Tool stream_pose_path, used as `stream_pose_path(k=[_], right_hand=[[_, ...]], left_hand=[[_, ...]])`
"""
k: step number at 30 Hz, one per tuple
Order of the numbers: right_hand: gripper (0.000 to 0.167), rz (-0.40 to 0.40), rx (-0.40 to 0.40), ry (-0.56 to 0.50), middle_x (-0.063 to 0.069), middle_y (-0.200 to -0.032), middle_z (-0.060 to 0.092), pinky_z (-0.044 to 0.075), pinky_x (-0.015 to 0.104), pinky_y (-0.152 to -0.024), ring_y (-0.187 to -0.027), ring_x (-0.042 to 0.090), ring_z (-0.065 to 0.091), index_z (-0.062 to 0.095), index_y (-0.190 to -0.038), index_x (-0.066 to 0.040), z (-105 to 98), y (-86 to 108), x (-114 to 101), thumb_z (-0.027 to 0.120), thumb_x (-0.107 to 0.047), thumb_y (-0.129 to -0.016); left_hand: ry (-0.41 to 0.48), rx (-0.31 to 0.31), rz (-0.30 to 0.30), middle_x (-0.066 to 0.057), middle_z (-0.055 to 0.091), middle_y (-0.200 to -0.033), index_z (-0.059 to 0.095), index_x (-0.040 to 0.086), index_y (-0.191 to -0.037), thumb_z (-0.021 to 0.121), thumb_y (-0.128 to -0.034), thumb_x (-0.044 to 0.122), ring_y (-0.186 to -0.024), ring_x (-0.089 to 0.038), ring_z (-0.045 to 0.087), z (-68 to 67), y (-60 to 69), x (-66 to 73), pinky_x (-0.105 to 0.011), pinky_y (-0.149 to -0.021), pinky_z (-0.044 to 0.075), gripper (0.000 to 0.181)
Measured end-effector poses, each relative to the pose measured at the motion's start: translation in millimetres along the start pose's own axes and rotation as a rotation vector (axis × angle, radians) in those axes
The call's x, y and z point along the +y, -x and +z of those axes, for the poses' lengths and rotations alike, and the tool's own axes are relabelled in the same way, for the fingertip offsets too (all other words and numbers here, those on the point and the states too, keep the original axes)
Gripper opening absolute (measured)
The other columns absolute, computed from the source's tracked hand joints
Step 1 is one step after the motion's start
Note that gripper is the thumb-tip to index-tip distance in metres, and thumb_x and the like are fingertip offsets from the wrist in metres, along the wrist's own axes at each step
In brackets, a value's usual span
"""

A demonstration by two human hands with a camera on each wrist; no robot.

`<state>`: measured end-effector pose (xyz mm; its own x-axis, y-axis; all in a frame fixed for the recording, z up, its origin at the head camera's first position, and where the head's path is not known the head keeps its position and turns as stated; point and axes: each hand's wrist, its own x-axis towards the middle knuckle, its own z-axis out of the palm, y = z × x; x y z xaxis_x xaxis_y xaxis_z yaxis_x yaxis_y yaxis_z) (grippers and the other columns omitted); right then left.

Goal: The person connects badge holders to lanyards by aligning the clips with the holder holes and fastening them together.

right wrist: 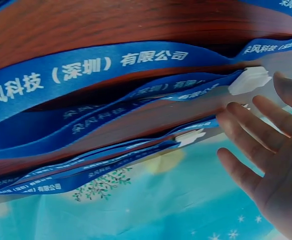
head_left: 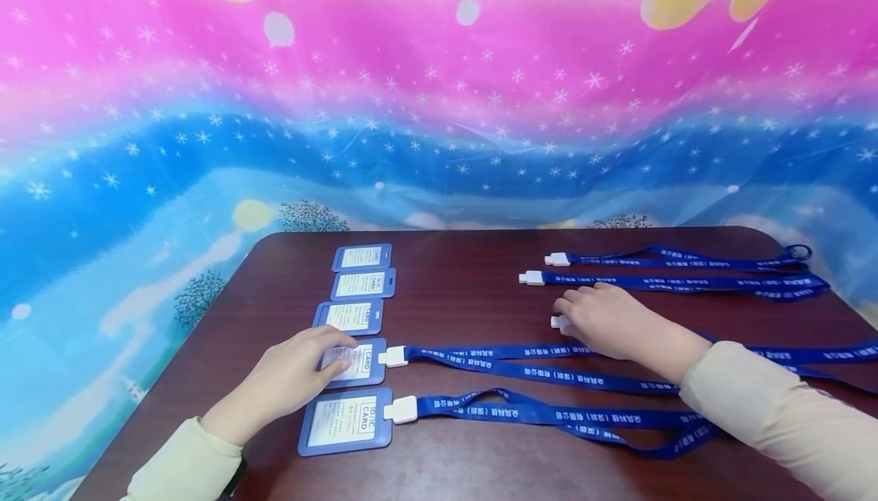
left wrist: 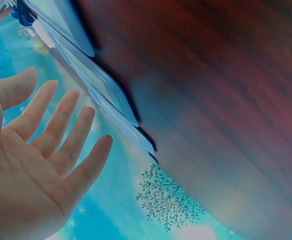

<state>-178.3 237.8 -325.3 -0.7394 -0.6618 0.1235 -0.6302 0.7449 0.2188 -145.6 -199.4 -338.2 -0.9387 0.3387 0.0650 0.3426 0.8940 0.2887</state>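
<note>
My left hand (head_left: pixel 288 371) hovers over a blue-framed card holder (head_left: pixel 370 360) that is joined to a lanyard by a white clip (head_left: pixel 394 356). In the left wrist view the fingers of this hand (left wrist: pixel 41 165) are spread, with nothing in them. Over the middle lanyard's white clip (head_left: pixel 557 322) is my right hand (head_left: pixel 610 322), partly covering it. The right wrist view has the hand (right wrist: pixel 275 160) with loosely extended fingers beside that clip (right wrist: pixel 249 81); whether they touch is unclear.
Nearest me lies another card holder (head_left: pixel 346 421), clipped to a blue lanyard (head_left: pixel 521 412). Farther back, three unattached card holders (head_left: pixel 350 316) form a column on the left. Two more lanyards (head_left: pixel 686 282) lie at the back right of the brown table (head_left: pixel 453 287). A patterned cloth (head_left: pixel 439 104) hangs behind.
</note>
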Motion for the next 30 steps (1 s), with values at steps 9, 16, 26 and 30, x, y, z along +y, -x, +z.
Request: stream_pose_path(k=[9, 16, 26, 30], right_hand=[[0.031, 0.048, -0.039, -0.014, 0.009, -0.096, 0.069, 0.054, 0.051, -0.083, -0.092, 0.03, 0.067, 0.071, -0.106, -0.005, 7, 8.6, 10, 0.078, -0.029, -0.087], [0.026, 0.021, 0.003, -0.046, 0.005, -0.089, 0.067, 0.055, 0.047, -0.077, -0.085, 0.026, 0.066, 0.07, -0.099, -0.007, 11, 10.5, 13, 0.079, -0.027, -0.085], [0.02, 0.011, 0.055, -0.06, 0.003, -0.083, 0.067, 0.056, 0.043, -0.072, -0.078, 0.023, 0.065, 0.067, -0.092, -0.01, 18, 8.9, 12, 0.081, -0.021, -0.084], [0.02, 0.026, 0.054, -0.06, 0.003, -0.083, 0.067, 0.056, 0.044, -0.072, -0.077, 0.023, 0.066, 0.066, -0.092, -0.01, 19, 9.0, 11, 0.081, -0.021, -0.083]], left_hand=[[0.005, -0.002, -0.003, -0.001, 0.066, -0.119, 0.071, 0.02, -0.116, 0.078, -0.0871, 0.025, -0.109, -0.024, 0.062, 0.3, 0.8, -2.9, -0.052, -0.09, 0.052, 0.03], [-0.01, -0.005, 0.001, -0.002, 0.066, -0.12, 0.071, 0.02, -0.115, 0.077, -0.0872, 0.025, -0.111, -0.025, 0.061, 0.7, 1.0, -3.0, -0.052, -0.089, 0.052, 0.029], [-0.063, 0.005, 0.03, -0.002, 0.066, -0.12, 0.072, 0.02, -0.115, 0.077, -0.0877, 0.026, -0.112, -0.025, 0.06, 2.7, -5.9, -7.6, -0.051, -0.09, 0.052, 0.029], [-0.072, 0.006, 0.042, -0.003, 0.066, -0.121, 0.072, 0.02, -0.114, 0.077, -0.0874, 0.024, -0.115, -0.026, 0.059, 3.4, -9.1, -8.8, -0.052, -0.092, 0.051, 0.028]])
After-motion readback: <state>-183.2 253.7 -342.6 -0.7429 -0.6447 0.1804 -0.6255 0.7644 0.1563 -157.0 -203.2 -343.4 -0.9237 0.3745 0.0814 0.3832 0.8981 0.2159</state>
